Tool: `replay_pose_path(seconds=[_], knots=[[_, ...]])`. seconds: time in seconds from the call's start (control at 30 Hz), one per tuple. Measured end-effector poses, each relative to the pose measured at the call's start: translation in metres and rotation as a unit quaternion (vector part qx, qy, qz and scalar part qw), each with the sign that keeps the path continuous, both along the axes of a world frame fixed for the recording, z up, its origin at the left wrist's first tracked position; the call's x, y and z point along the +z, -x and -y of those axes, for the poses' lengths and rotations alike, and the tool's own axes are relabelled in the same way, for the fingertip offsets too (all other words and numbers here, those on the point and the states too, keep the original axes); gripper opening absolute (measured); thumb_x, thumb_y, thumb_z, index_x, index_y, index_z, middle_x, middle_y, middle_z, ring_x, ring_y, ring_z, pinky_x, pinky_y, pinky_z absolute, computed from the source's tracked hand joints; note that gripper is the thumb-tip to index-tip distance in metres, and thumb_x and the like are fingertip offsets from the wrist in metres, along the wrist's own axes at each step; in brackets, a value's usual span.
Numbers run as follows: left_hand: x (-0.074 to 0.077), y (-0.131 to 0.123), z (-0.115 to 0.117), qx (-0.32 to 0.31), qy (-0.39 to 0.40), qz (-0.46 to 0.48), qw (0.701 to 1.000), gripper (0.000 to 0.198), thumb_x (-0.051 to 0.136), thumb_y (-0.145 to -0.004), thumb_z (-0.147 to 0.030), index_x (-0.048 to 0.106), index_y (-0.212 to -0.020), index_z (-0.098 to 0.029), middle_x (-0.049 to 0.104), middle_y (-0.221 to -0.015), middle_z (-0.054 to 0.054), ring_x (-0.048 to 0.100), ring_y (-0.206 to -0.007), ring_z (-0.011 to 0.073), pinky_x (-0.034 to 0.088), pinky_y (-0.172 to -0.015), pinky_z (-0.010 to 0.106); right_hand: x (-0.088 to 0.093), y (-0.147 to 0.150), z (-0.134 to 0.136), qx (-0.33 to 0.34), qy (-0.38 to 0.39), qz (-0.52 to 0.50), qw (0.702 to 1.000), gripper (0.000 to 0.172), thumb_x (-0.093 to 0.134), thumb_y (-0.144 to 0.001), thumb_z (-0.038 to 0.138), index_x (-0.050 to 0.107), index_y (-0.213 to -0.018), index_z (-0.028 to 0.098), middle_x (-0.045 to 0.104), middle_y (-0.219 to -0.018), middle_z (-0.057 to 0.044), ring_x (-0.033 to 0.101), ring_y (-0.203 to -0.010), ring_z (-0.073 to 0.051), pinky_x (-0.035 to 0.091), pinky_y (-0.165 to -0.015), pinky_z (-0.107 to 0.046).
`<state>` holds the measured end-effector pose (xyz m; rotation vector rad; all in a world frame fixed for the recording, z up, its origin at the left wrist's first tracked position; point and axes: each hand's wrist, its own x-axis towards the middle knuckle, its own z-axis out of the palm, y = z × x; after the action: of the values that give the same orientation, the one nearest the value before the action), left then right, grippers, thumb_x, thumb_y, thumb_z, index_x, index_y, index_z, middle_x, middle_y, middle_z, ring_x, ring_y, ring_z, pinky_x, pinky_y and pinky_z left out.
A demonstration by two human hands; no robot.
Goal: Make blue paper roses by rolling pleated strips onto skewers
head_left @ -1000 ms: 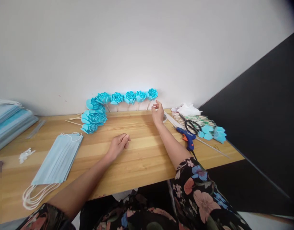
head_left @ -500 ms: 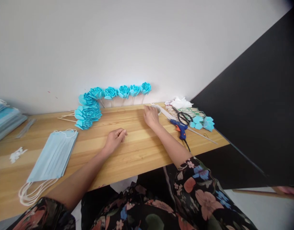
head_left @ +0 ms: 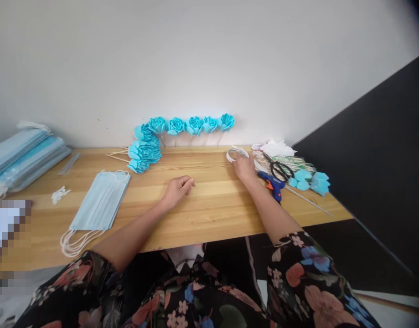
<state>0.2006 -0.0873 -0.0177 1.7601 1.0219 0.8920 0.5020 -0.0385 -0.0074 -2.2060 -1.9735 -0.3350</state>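
My left hand rests on the wooden table with its fingers curled in and the thumb against them; nothing shows in it. My right hand reaches to the back right, fingers pointing down and apart over the near right rim of a white roll of tape. The fingers partly cover the roll, and I see no firm grip on it. Just right of that hand lie black-handled scissors and a blue glue gun with an orange trigger.
Turquoise paper-like flowers on sticks lean along the wall and lie at back left. A stack of face masks lies front left, near white scraps; more masks lie beyond. Blue petals and sticks sit right.
My view has turned left, so everything appears shifted right. My right hand has moved right across the tape roll, uncovering its left side. My left hand stays curled on the table.
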Motion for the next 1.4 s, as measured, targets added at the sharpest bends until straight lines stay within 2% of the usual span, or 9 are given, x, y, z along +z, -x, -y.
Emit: replay_pose_path(seconds=[0.2, 0.4, 0.53, 0.63, 0.73, 0.83, 1.0, 1.2, 1.4], knots=[[0.007, 0.002, 0.01, 0.002, 0.002, -0.035, 0.999, 0.032, 0.046, -0.093, -0.039, 0.059, -0.071, -0.019, 0.054, -0.056, -0.002, 0.051, -0.058, 0.0146, 0.039, -0.062, 0.027, -0.001, 0.0, -0.005, 0.008, -0.006, 0.029, 1.0, 0.033, 0.052, -0.096, 0.022, 0.065, -0.125, 0.014, 0.076, -0.109, -0.018, 0.069, -0.103, -0.029, 0.032, -0.111, -0.044], [0.062, 0.044, 0.054, -0.126, -0.177, -0.168, 0.962, 0.031, 0.05, -0.096, -0.038, 0.068, -0.079, -0.02, 0.072, -0.079, 0.008, 0.063, -0.079, 0.0225, 0.044, -0.088, 0.037, -0.003, -0.003, -0.006, 0.023, -0.015, 0.055, 0.998, 0.03, 0.056, -0.097, 0.024, 0.066, -0.124, 0.015, 0.077, -0.103, -0.018, 0.07, -0.098, -0.027, 0.032, -0.111, -0.042], [0.082, 0.111, 0.064, 0.007, -0.179, -0.215, 0.96, 0.037, 0.047, -0.096, -0.045, 0.074, -0.092, -0.021, 0.076, -0.095, 0.01, 0.067, -0.093, 0.0266, 0.046, -0.09, 0.038, -0.006, -0.009, -0.009, 0.022, -0.023, 0.069, 0.997, 0.026, 0.051, -0.098, 0.024, 0.07, -0.115, 0.018, 0.077, -0.093, -0.015, 0.07, -0.091, -0.026, 0.033, -0.11, -0.042], [0.077, 0.17, 0.052, 0.149, -0.131, -0.314, 0.928, 0.036, 0.047, -0.094, -0.045, 0.074, -0.096, -0.022, 0.077, -0.103, 0.009, 0.067, -0.093, 0.0269, 0.047, -0.082, 0.035, -0.005, -0.009, -0.011, 0.047, -0.05, 0.064, 0.996, 0.026, 0.051, -0.098, 0.027, 0.072, -0.11, 0.016, 0.077, -0.097, -0.016, 0.07, -0.093, -0.029, 0.034, -0.109, -0.046], [0.063, 0.215, 0.035, 0.249, -0.069, -0.437, 0.861, 0.037, 0.049, -0.093, -0.043, 0.074, -0.108, -0.021, 0.076, -0.108, 0.01, 0.068, -0.096, 0.03, 0.046, -0.078, 0.035, 0.001, -0.003, -0.009, 0.075, -0.086, 0.056, 0.992, 0.034, 0.047, -0.1, 0.033, 0.071, -0.114, 0.013, 0.076, -0.108, -0.017, 0.068, -0.103, -0.032, 0.035, -0.108, -0.048], [0.047, 0.238, 0.024, 0.27, -0.009, -0.492, 0.827, 0.046, 0.053, -0.091, -0.049, 0.069, -0.123, -0.02, 0.075, -0.109, 0.01, 0.068, -0.096, 0.0306, 0.045, -0.073, 0.034, 0.008, 0.013, -0.003, 0.108, -0.112, 0.037, 0.987, 0.04, 0.04, -0.102, 0.035, 0.07, -0.119, 0.013, 0.075, -0.114, -0.017, 0.067, -0.107, -0.032, 0.034, -0.109, -0.048], [0.03, 0.244, 0.015, 0.287, 0.031, -0.512, 0.809, 0.042, 0.048, -0.092, -0.05, 0.069, -0.112, -0.02, 0.076, -0.106, 0.013, 0.068, -0.097, 0.0314, 0.043, -0.067, 0.033, 0.017, 0.046, 0.01, 0.168, -0.121, 0.007, 0.978, 0.041, 0.036, -0.103, 0.034, 0.072, -0.115, 0.018, 0.077, -0.11, -0.013, 0.07, -0.103, -0.029, 0.031, -0.115, -0.051], [0.027, 0.246, 0.009, 0.285, 0.022, -0.522, 0.804, 0.03, 0.045, -0.091, -0.041, 0.067, -0.093, -0.02, 0.077, -0.103, 0.013, 0.068, -0.095, 0.0302, 0.043, -0.067, 0.032, 0.018, 0.072, 0.022, 0.232, -0.099, -0.045, 0.967, 0.041, 0.036, -0.104, 0.035, 0.071, -0.116, 0.018, 0.077, -0.114, -0.013, 0.07, -0.107, -0.029, 0.032, -0.114, -0.053], [0.049, 0.233, 0.026, 0.314, -0.005, -0.504, 0.805, 0.025, 0.045, -0.093, -0.039, 0.061, -0.088, -0.02, 0.073, -0.1, 0.013, 0.065, -0.094, 0.0303, 0.044, -0.072, 0.034, 0.02, 0.085, 0.027, 0.262, -0.086, -0.092, 0.957, 0.039, 0.037, -0.105, 0.036, 0.071, -0.114, 0.02, 0.078, -0.111, -0.01, 0.07, -0.106, -0.028, 0.032, -0.114, -0.054]])
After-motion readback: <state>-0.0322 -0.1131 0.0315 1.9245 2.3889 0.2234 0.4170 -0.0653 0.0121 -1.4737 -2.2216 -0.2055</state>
